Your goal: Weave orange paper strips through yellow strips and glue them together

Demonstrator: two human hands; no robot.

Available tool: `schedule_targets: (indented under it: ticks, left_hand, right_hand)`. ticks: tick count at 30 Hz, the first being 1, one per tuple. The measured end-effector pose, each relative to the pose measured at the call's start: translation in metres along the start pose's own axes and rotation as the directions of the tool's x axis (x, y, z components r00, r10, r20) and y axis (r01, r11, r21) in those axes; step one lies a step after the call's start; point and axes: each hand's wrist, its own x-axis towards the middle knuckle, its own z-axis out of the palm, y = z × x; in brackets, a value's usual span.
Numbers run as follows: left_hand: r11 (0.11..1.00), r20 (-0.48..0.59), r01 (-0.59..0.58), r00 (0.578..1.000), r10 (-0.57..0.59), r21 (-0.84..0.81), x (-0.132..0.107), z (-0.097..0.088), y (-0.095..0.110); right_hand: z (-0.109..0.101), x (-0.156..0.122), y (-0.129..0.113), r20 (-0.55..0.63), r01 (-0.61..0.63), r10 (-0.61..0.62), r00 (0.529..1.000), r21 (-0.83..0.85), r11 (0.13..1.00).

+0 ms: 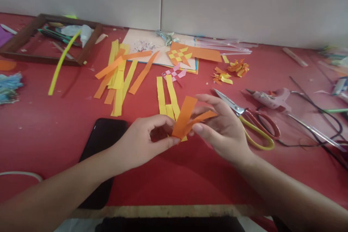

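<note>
Between finger and thumb, my left hand (pixel 144 139) pinches the lower end of a folded orange paper strip (pixel 185 116). Its two legs fan apart, one upward and one to the right. My right hand (pixel 223 130) is beside it with fingers spread; the thumb lies close to the right leg, and whether it touches I cannot tell. Behind the strip, a yellow paper strip (pixel 162 94) folded into two legs lies on the table, partly hidden by my hands. A pink woven paper fish (pixel 174 74) lies just beyond it.
Scissors (pixel 244 112) and a pink glue gun (pixel 272 98) with a cord lie at right. Loose yellow and orange strips (pixel 118 87) are at left, near a black phone (pixel 100 159). Farther back are a wooden frame (pixel 40 58) and an orange-and-yellow woven piece (pixel 179 56).
</note>
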Motion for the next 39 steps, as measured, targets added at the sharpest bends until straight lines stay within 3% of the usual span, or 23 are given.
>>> schedule_targets:
  ticks: [3, 7, 9, 14, 18, 20, 23, 27, 32, 34, 36, 39]
  left_hand:
    - [0.998, -0.013, -0.055, 0.998, 0.055, -0.028, 0.000, 0.000, -0.001]
    - [0.977, -0.149, -0.185, 0.974, 0.168, -0.108, 0.001, -0.003, -0.002]
    - [0.970, -0.198, -0.193, 0.967, 0.162, -0.148, 0.003, -0.006, -0.001]
    - [0.961, -0.128, -0.193, 0.977, 0.170, -0.196, 0.001, -0.005, -0.001]
    - [0.941, -0.085, -0.311, 0.943, 0.323, 0.133, -0.007, -0.002, 0.000]
    - [0.864, -0.073, -0.399, 0.895, 0.439, 0.306, -0.010, 0.000, 0.000]
    - [0.768, -0.111, -0.467, 0.820, 0.562, 0.439, -0.012, 0.003, -0.004]
    - [0.772, -0.311, -0.376, 0.757, 0.575, 0.512, -0.009, 0.003, -0.007]
    - [0.895, -0.465, -0.341, 0.767, 0.442, 0.287, -0.006, -0.013, 0.013]
    - [0.890, -0.528, -0.306, 0.721, 0.449, 0.338, -0.005, -0.023, 0.019]
    - [0.876, -0.521, -0.243, 0.726, 0.450, 0.418, -0.003, -0.035, 0.019]
    - [0.846, -0.468, -0.128, 0.785, 0.406, 0.518, -0.002, -0.051, 0.009]
  right_hand:
    - [-0.002, 0.001, -0.001, -0.072, 0.012, -0.017, 0.997, -0.070, 0.997]
    - [-0.008, 0.007, 0.002, -0.144, 0.031, -0.049, 0.988, -0.127, 0.991]
    - [-0.009, 0.009, 0.001, -0.149, 0.042, -0.063, 0.987, -0.141, 0.989]
    - [-0.001, 0.003, -0.004, -0.044, 0.112, -0.124, 0.991, -0.209, 0.971]
    - [0.008, -0.009, -0.004, 0.076, 0.249, -0.237, 0.969, -0.301, 0.921]
    - [0.010, -0.011, -0.003, 0.091, 0.280, -0.265, 0.960, -0.345, 0.896]
    - [0.011, -0.010, -0.004, 0.062, 0.289, -0.287, 0.956, -0.377, 0.880]
    - [0.007, -0.002, -0.010, 0.020, 0.262, -0.272, 0.962, -0.339, 0.903]
    - [-0.007, 0.022, -0.008, -0.030, 0.129, -0.138, 0.990, -0.214, 0.968]
    - [-0.014, 0.033, -0.005, -0.038, 0.086, -0.095, 0.995, -0.193, 0.977]
    - [-0.017, 0.042, 0.000, -0.030, 0.058, -0.065, 0.997, -0.194, 0.979]
    - [-0.016, 0.052, 0.008, -0.024, 0.032, -0.040, 0.999, -0.261, 0.965]
